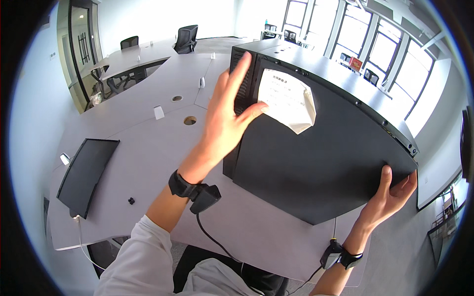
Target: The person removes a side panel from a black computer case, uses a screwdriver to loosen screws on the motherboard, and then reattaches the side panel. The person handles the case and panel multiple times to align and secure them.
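A large black computer case (pixel 316 163) is tilted above the desk in front of me, its broad flat side toward me. My left hand (pixel 224 118) grips its left end, fingers along the vented edge and thumb on a creased white paper sheet (pixel 287 101) stuck to that side. At the lower right corner, my right hand (pixel 390 195) has its thumb on the flat face, with the other fingers partly hidden behind the edge. On the desk at the left lies a dark flat panel (pixel 89 175). Several small black screws (pixel 131 201) sit nearer to me.
The pale desk (pixel 163 172) has round cable holes (pixel 190 120) and white upright fittings (pixel 158 112). A white cable (pixel 81 241) hangs over its left edge. Black cables (pixel 210 234) run from my wrist devices. Office chairs (pixel 186 39) and another desk (pixel 126 61) stand farther back.
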### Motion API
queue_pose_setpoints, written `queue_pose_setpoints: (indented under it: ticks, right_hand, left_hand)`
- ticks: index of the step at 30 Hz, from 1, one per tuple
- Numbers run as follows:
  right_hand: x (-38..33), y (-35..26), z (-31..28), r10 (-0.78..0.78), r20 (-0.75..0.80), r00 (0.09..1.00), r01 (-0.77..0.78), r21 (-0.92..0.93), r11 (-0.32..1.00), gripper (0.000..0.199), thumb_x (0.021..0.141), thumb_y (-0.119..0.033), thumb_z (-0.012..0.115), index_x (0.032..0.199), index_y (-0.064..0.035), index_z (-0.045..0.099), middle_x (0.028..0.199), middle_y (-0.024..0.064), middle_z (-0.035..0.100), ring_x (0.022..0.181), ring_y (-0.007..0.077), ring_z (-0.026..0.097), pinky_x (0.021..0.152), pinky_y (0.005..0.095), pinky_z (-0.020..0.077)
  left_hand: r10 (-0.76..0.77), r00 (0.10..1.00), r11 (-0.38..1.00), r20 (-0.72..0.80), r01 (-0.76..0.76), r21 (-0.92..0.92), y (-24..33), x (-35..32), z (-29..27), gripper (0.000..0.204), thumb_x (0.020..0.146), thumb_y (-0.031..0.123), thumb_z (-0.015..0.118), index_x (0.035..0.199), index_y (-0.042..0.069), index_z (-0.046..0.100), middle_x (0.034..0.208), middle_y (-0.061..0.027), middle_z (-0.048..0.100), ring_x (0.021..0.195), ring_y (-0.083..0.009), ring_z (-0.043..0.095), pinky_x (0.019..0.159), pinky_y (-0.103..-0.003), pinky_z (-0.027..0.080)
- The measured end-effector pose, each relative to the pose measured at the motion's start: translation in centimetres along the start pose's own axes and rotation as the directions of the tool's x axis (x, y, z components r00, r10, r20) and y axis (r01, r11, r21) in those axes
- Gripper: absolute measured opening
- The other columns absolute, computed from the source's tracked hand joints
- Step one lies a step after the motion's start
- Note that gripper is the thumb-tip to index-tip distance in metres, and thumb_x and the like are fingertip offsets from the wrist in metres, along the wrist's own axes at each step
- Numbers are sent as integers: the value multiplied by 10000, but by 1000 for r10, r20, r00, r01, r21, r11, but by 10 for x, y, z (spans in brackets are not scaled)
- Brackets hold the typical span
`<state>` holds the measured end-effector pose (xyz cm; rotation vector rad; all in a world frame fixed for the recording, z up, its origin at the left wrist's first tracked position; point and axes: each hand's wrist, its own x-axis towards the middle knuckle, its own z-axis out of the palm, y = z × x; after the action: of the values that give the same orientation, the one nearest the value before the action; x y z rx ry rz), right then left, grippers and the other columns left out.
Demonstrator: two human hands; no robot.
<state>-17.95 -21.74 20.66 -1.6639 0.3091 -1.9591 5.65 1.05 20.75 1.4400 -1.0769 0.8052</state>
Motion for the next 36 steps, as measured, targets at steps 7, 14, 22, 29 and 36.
queue_pose_setpoints:
  ticks: [7,14,22,29,36]
  right_hand:
    - [2,1,-27,96,3,995,-95,186,978,404,922,-90,764,1265,3,572,1089,81,659,1027,143,626,923,275,511]
    - [10,-2,-47,116,19,993,-117,262,958,199,973,-64,682,1161,-27,628,1075,86,725,989,145,687,926,288,535]
    - [20,-7,-43,190,19,982,-187,300,936,257,931,-70,737,1156,-21,622,1042,92,725,951,135,682,933,271,519]
    - [29,-12,-38,226,46,973,-228,341,912,212,947,-15,690,1146,-16,618,1034,83,718,947,133,669,922,261,506]
    - [28,-10,-29,201,48,978,-205,363,909,186,950,-25,686,1126,-14,624,1035,92,723,954,136,675,930,262,509]
  left_hand:
    - [97,980,994,-171,-86,68,9,-21,18,579,866,53,795,1391,22,550,1589,-198,333,1446,-342,403,1153,-430,380]
    - [114,983,989,-144,-98,111,14,-27,17,532,875,74,793,1364,40,586,1609,-202,303,1463,-335,382,1169,-436,351]
    - [101,984,994,-147,-94,59,15,-18,13,587,853,80,813,1396,56,591,1522,-202,292,1406,-360,409,1151,-450,376]
    - [108,991,989,-80,-99,111,18,-11,8,675,869,83,787,1490,72,526,1533,-209,272,1389,-374,407,1143,-480,376]
    - [157,986,965,-63,-140,221,8,-8,6,622,934,41,711,1510,7,478,1553,-195,302,1396,-350,459,1113,-428,432]
